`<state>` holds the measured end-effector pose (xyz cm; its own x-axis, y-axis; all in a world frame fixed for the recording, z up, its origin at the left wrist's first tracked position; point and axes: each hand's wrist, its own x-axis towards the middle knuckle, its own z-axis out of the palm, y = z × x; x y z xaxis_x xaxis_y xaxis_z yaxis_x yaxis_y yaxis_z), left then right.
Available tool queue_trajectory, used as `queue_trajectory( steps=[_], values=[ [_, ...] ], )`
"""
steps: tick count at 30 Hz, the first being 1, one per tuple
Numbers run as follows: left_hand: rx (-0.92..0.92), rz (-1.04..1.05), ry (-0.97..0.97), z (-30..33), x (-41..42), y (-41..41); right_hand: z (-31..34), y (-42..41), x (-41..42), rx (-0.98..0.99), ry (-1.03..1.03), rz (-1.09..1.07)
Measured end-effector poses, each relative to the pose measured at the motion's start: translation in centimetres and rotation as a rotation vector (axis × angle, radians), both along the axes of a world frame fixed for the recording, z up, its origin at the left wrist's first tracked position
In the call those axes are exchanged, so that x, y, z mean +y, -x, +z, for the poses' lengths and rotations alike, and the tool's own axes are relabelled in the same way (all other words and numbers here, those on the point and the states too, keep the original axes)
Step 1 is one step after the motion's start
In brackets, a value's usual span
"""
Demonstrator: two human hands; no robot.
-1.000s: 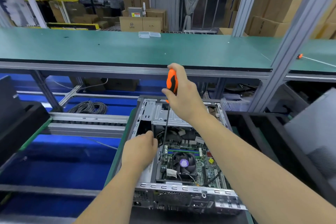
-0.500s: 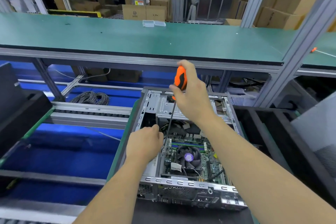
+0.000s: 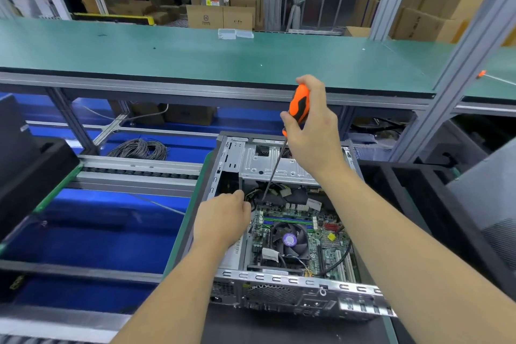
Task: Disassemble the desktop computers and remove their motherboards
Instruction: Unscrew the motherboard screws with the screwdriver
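Motherboard [image 3: 301,234] unscrewing underway: right hand [image 3: 312,131] clenched around screwdriver [image 3: 298,105], left hand [image 3: 223,218] steadying case [image 3: 279,278], grasp indiscernible; next, steady turning.

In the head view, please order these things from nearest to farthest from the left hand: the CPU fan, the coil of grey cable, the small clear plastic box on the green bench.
From the left hand:
1. CPU fan, just to its right, inside the open case.
2. Coil of grey cable, up and to the left, on the blue surface.
3. Clear plastic box, far beyond, at the green bench's back edge.
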<state>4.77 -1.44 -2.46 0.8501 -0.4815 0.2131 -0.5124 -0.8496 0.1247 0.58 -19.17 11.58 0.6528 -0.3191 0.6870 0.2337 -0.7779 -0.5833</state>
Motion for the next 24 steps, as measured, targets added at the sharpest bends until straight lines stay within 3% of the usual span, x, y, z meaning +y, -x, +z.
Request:
queue_trajectory(
  steps=[4,12,18,24],
  values=[
    [0.002,-0.007,0.001,0.1,0.0,0.0,-2.5,0.4,0.5,0.113,0.016,0.049],
    [-0.002,-0.015,0.019,-0.1,0.1,0.0,-1.9,0.2,0.7,0.023,0.012,0.053],
    [-0.008,-0.015,0.002,-0.1,0.0,0.0,-3.1,0.0,1.6,0.127,0.019,0.114],
    [-0.011,-0.015,-0.007,-0.2,0.0,-0.2,-3.4,0.0,1.4,0.11,0.008,0.106]
  ],
)
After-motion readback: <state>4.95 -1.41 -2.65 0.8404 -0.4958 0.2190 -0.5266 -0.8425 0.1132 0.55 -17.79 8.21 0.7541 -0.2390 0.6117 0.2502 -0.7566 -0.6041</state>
